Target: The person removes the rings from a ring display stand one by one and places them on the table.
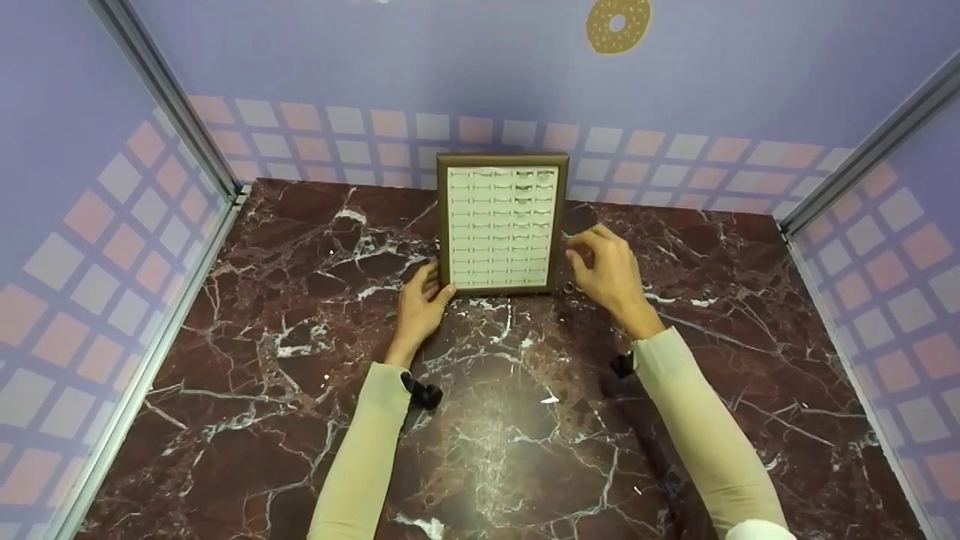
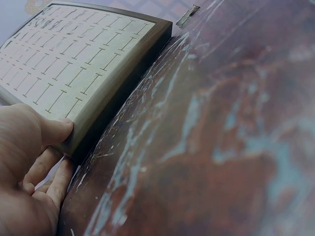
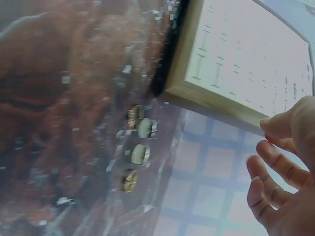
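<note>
A ring display board [image 1: 487, 279] in a brown frame stands upright, leaning back a little, in the middle of the table. Its white face has rows of slots, and several rings [image 1: 523, 187] sit in the upper right ones. My left hand [image 1: 420, 307] holds the lower left corner, thumb on the front and fingers around the side and below. Beside the right edge is my right hand [image 1: 609, 276], its fingers loosely bent and nothing visible between them. In the right wrist view its thumb [image 3: 279, 125] overlaps the frame's edge. Several loose rings [image 3: 146, 128] lie by the board's lower right corner.
The dark red marbled table [image 1: 480, 420] runs back to a purple wall [image 1: 337, 60] with pink and white squares, close behind the board. Side walls with metal edge strips [image 1: 161, 330] bound it left and right. A small white mark [image 1: 550, 400] shows in front.
</note>
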### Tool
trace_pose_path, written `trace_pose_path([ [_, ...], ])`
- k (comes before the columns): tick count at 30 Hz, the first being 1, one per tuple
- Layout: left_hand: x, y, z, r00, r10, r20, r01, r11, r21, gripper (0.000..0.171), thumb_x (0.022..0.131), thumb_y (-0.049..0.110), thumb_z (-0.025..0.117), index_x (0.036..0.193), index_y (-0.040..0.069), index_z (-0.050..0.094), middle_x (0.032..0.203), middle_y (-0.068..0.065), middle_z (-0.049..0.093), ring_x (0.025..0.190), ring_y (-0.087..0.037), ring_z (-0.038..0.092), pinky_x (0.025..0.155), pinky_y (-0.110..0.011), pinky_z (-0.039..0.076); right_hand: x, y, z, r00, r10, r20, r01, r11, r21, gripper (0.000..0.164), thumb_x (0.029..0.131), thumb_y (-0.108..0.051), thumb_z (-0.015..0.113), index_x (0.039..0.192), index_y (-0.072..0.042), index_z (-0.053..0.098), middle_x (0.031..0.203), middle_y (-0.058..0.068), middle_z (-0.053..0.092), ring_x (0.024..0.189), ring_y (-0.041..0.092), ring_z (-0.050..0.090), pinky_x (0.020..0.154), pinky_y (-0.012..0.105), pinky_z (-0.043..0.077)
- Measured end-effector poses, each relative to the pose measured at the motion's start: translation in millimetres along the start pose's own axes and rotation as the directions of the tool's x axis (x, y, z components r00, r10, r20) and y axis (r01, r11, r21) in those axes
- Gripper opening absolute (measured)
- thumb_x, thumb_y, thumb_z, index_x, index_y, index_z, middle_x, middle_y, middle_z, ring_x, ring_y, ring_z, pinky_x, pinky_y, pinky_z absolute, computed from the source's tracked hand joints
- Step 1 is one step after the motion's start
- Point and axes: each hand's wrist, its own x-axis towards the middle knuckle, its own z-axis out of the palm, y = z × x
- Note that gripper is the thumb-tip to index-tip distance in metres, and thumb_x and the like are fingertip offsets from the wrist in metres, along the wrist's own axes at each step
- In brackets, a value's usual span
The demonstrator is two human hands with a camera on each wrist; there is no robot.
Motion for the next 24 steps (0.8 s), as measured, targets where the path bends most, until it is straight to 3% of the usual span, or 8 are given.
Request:
trace_pose_path([
  [6, -1.6, -1.7, -2.5, 1.0, 0.003, 0.009, -0.004, 1.0, 0.027, 0.054, 0.1, 0.002, 0.073, 0.15, -0.004, 0.055, 0.147, -0.028, 0.06, 0.139, -0.041, 0.059, 0.12, -0.045, 0.051, 17, -11, 3, 0.996, -0.038, -0.082, 0.039, 0.999, 0.007, 0.011, 0.094, -0.009, 0.077, 0.104, -0.005, 0.079, 0.101, 0.009, 0.074, 0.086, 0.028, 0.07, 0.075, 0.044, 0.062],
  [16, 0.4, -0.4, -3.3, 1.0, -0.004, -0.001, 0.004, 1.0, 0.003, 0.053, 0.099, -0.001, 0.073, 0.149, -0.005, 0.056, 0.144, -0.029, 0.061, 0.137, -0.041, 0.061, 0.12, -0.042, 0.051, 51, -29, 14, 0.972, -0.094, -0.216, 0.095, 0.995, -0.006, 0.013, 0.096, -0.007, 0.075, 0.108, -0.002, 0.078, 0.108, 0.012, 0.074, 0.102, 0.032, 0.069, 0.094, 0.043, 0.061],
  [24, 0.4, -0.3, 0.2, 1.0, 0.008, -0.004, -0.008, 1.0, 0.0, 0.052, 0.098, -0.002, 0.073, 0.148, -0.004, 0.057, 0.144, -0.028, 0.062, 0.137, -0.041, 0.061, 0.12, -0.044, 0.052, 70, -35, 17, 0.953, -0.105, -0.285, 0.102, 0.994, -0.024, 0.017, 0.097, -0.007, 0.073, 0.113, -0.002, 0.077, 0.111, 0.013, 0.073, 0.098, 0.032, 0.068, 0.086, 0.041, 0.062],
])
